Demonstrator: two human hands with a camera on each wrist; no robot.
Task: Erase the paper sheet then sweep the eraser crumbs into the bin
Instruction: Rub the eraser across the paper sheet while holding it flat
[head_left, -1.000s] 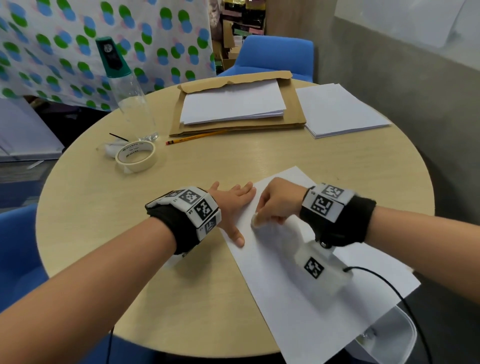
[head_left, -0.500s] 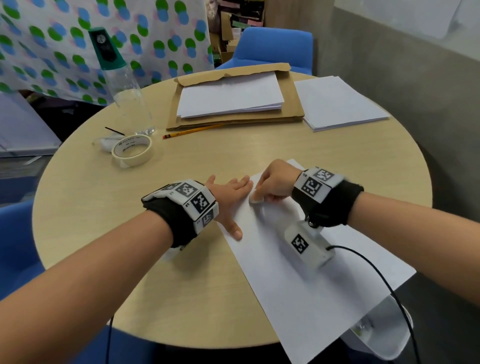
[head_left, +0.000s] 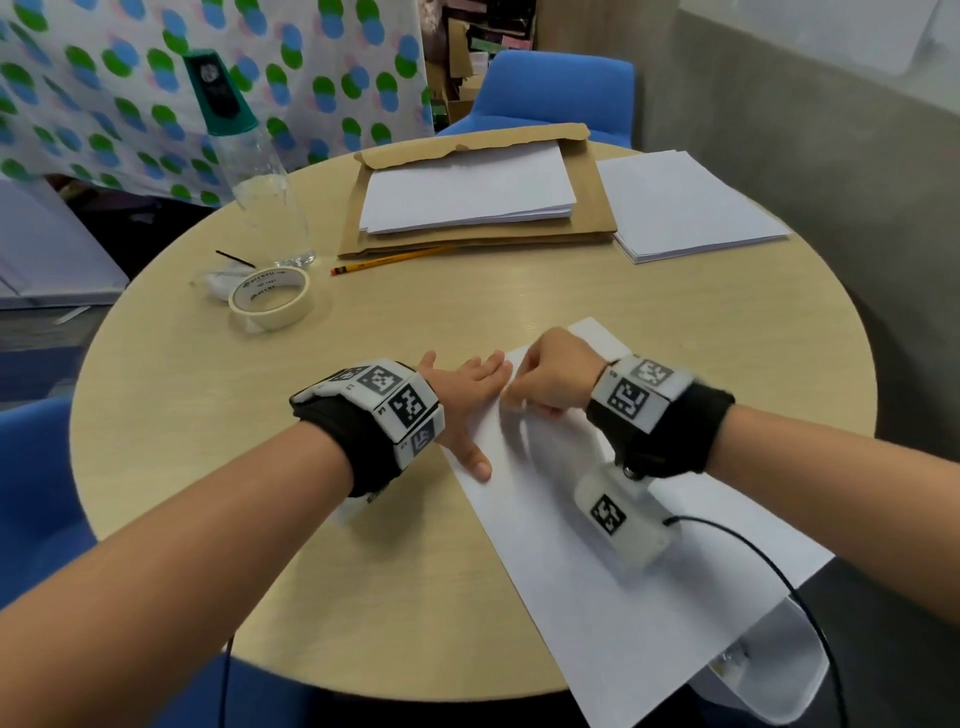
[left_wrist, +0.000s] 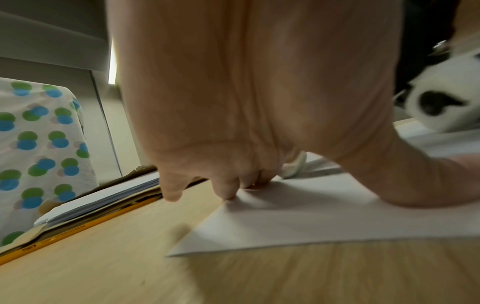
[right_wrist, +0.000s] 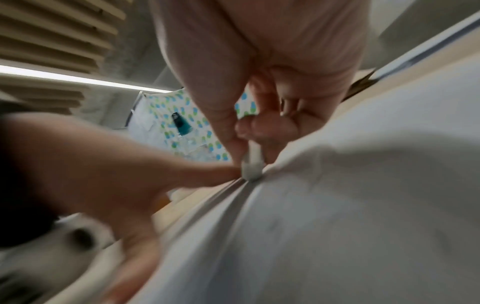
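Head view shows the job in its erasing stage: the right hand (head_left: 550, 382) pinches a small white eraser (right_wrist: 251, 164) in a closed grip, its tip on the paper sheet (head_left: 613, 587) near the sheet's far-left edge. The left hand (head_left: 462, 400) lies flat with fingers spread, pinning that edge to the table (head_left: 260, 467). No crumbs can be made out, and sweeping into the white bin (head_left: 779, 670), below the table's near-right edge, appears not yet begun.
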